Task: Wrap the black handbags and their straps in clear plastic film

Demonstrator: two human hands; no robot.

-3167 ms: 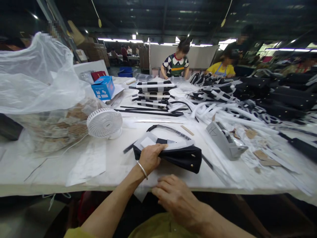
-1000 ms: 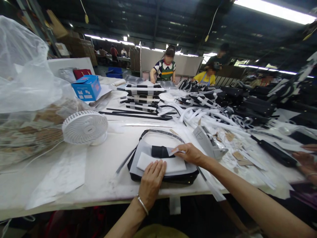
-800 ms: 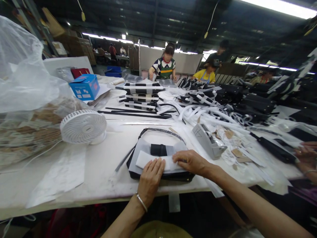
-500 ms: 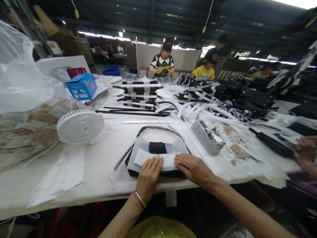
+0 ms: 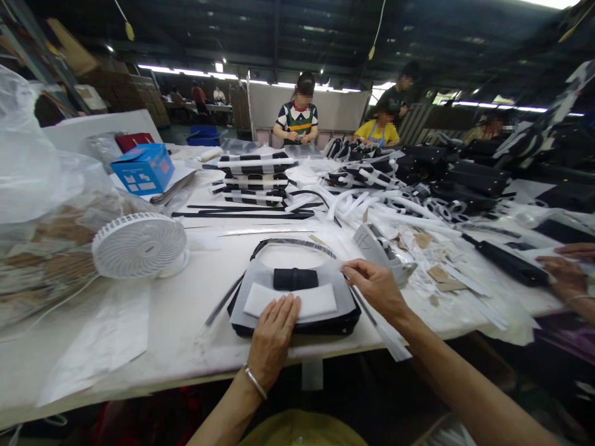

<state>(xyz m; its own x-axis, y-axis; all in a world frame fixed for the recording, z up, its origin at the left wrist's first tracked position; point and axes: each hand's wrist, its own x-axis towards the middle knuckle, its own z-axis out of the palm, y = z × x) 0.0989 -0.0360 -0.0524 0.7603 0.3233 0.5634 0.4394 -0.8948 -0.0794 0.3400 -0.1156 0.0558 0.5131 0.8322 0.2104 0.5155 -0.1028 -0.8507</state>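
Note:
A black handbag (image 5: 297, 329) lies flat near the table's front edge, with its wrapped handle (image 5: 297, 243) arched at the back. Over its face is a sheet of pale tissue paper (image 5: 260, 272), a black band or tab showing through in the middle. A folded white foam sheet (image 5: 320, 301) rests across the tissue. My left hand (image 5: 275, 328), fingers stretched out flat, presses on the foam's lower edge. At the bag's right corner, my right hand (image 5: 372, 282) is closed in a pinch on the strap (image 5: 388, 337), whose wrapped end trails toward the table edge.
A white fan (image 5: 142, 244) and blue box (image 5: 144, 168) stand at left. A grey tape dispenser (image 5: 383, 251) sits just right of the bag, beside paper scraps. Wrapped bags (image 5: 255, 164) are stacked behind. A co-worker's hands (image 5: 564, 272) are at far right.
My right hand has left the foam sheet and moved right to the bag's corner, its fingers now pinched. The strap on that side has come into view. My left hand stays on the foam.

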